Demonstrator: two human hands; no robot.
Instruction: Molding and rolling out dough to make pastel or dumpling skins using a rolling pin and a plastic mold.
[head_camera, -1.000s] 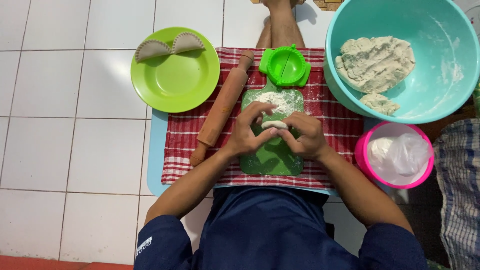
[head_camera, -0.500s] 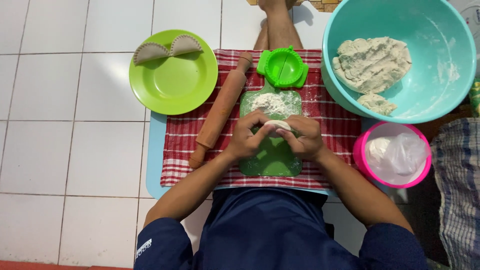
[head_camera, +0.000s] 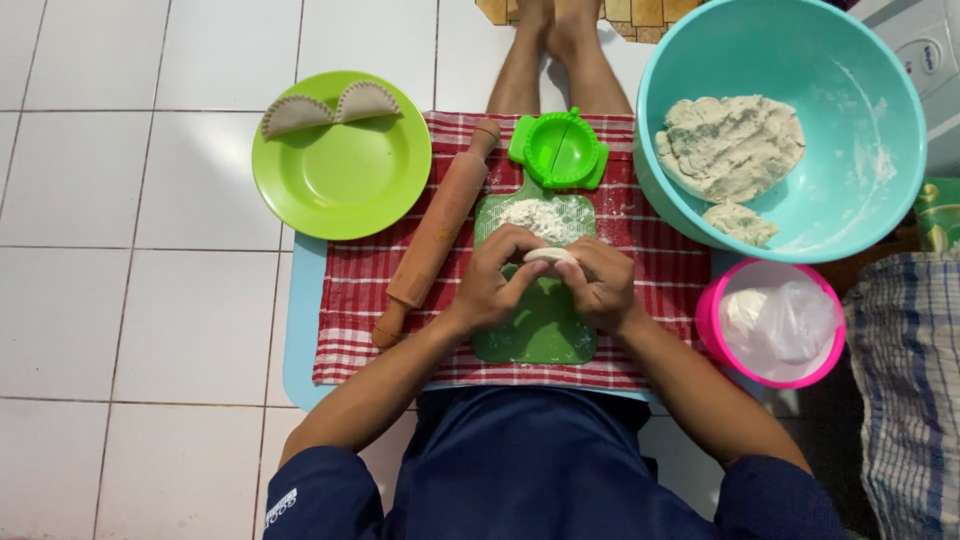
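Your left hand (head_camera: 497, 283) and right hand (head_camera: 600, 285) press together around a small dough piece (head_camera: 549, 256), held just above the green cutting board (head_camera: 535, 330); the rolling pin (head_camera: 437, 232) lies beside that board.

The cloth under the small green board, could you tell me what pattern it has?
The cloth is a red-and-white check, clearest in the head view.
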